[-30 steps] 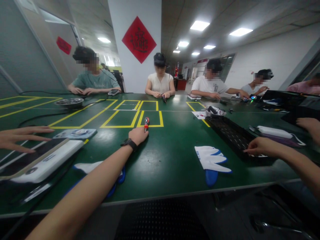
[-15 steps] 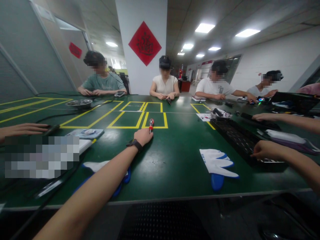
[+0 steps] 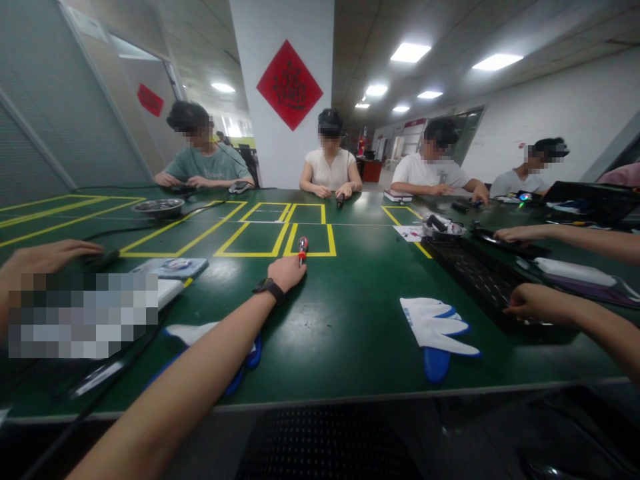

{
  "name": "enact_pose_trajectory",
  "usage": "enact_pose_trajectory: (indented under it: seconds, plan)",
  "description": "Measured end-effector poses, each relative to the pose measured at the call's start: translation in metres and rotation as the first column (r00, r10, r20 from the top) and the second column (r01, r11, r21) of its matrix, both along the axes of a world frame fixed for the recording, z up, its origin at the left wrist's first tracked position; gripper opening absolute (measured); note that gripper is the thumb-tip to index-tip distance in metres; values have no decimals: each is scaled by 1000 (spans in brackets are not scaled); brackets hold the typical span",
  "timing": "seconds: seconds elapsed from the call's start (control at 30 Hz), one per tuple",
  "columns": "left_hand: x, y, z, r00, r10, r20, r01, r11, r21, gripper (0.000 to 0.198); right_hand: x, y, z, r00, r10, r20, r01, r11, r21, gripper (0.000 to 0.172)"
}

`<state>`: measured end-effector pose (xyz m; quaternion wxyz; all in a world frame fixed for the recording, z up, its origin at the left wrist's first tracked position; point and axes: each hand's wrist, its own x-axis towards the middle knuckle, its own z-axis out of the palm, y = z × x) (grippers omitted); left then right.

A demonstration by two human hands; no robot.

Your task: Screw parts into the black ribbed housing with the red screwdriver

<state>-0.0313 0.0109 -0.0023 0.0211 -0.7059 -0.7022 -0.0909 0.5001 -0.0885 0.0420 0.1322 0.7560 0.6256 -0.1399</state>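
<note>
My left hand (image 3: 287, 272), with a dark band on its wrist, reaches forward over the green table. Its fingers are closed at the metal shaft of a screwdriver (image 3: 303, 248); the red and clear handle points away from me, and the fingertips are partly hidden. Beneath my left forearm lies a white and blue work glove (image 3: 193, 332), partly covered by the arm. A second white and blue glove (image 3: 435, 330) lies flat to the right. My right hand is out of view.
Yellow tape (image 3: 250, 255) marks boxes on the table (image 3: 340, 293). At right, a co-worker's hands (image 3: 543, 305) work at a black keyboard (image 3: 470, 280). Another person's hand (image 3: 50, 257) is at left near a notebook (image 3: 173, 267). A metal bowl (image 3: 159, 209) stands farther back. Several people sit opposite.
My left hand and the screwdriver stay in place. The co-worker's hand at left has risen slightly; the upper hand at right has shifted left. The people opposite have moved their hands a little.
</note>
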Motion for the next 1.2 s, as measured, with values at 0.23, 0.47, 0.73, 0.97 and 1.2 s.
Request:
enact_pose_trajectory:
  seconds: [0.23, 0.47, 0.73, 0.97, 1.2]
  plan:
    - [-2, 2, -2, 1000, -12, -22, 12, 1000, 12, 42, 3, -4, -4, 996, 85, 3, -85, 996, 25, 32]
    - [-1, 1, 0, 1000, -15, -16, 15, 1000, 8, 42, 1, -9, 2, 995, 93, -28, -92, 995, 29, 40]
    - [-3, 3, -3, 1000, -20, -11, 20, 999, 29, 42, -4, -12, 8, 992, 120, 41, -120, 993, 12, 37]
    - [-1, 2, -2, 1000, -6, -6, 7, 1000, 5, 42, -14, -12, 6, 976, 129, 173, -138, 989, 44, 26]
    - [0, 1, 1, 1000, -5, -15, 5, 1000, -9, 42, -8, -13, 3, 979, 154, 132, -162, 986, 49, 33]
